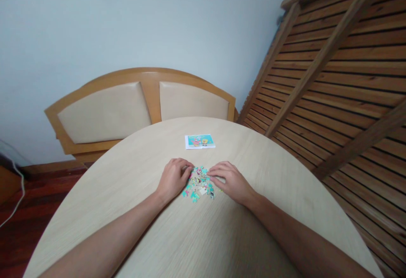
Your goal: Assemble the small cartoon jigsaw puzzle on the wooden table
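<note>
A small heap of jigsaw puzzle pieces (199, 182) lies loose between my hands, mostly turquoise with bits of pink, yellow and white. My left hand (175, 177) rests at the heap's left edge, its fingers curled and drawn together; whatever lies between the tips is too small to make out. From the right, my right hand (231, 180) reaches to the heap's edge, thumb and fingers closing on a puzzle piece at the fingertips. Beyond the heap lies a picture card (200, 141) with a pink figure and a yellow figure on turquoise.
Everything lies on a round pale wooden table (133, 176). A wooden bench back with cream padded panels (106, 113) stands behind it, against a pale wall. A slatted wooden panel (336, 75) leans along the right side. A white cable (22, 185) hangs at the left.
</note>
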`<state>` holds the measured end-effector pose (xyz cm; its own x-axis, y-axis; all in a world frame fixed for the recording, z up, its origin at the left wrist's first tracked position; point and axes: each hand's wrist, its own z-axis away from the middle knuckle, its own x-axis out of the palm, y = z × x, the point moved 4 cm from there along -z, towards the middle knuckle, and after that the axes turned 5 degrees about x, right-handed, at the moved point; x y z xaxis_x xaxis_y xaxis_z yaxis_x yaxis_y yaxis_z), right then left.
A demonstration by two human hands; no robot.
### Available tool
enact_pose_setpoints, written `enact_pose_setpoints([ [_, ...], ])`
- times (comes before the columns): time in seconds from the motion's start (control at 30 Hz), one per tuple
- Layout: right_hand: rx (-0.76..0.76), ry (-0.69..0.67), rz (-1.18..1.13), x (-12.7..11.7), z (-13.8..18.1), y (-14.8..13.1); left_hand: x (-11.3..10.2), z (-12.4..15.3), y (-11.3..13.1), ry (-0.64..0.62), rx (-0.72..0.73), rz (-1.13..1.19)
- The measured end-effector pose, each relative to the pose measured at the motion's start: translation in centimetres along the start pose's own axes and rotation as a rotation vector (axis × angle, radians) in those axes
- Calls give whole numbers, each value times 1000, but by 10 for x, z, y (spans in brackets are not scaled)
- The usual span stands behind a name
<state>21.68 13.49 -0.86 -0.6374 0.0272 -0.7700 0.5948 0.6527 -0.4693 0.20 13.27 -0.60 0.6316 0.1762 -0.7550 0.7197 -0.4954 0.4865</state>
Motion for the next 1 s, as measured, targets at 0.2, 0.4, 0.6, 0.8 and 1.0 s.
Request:
enact_pose_setpoints([
  [0.2,-35,3,-19,0,1,-2,-1,8,26,-83,169,19],
  [0.4,-44,19,12,-1,1,-5,0,10,29,-103,210,-3],
  [0.6,-10,41,10,-2,0,-7,1,9,26,-99,220,-6],
  [0.8,-58,71,24,-3,0,-9,-1,8,23,-56,150,-4],
  [1.0,-1,70,8,-6,0,-9,-2,5,7,-10,10,52],
])
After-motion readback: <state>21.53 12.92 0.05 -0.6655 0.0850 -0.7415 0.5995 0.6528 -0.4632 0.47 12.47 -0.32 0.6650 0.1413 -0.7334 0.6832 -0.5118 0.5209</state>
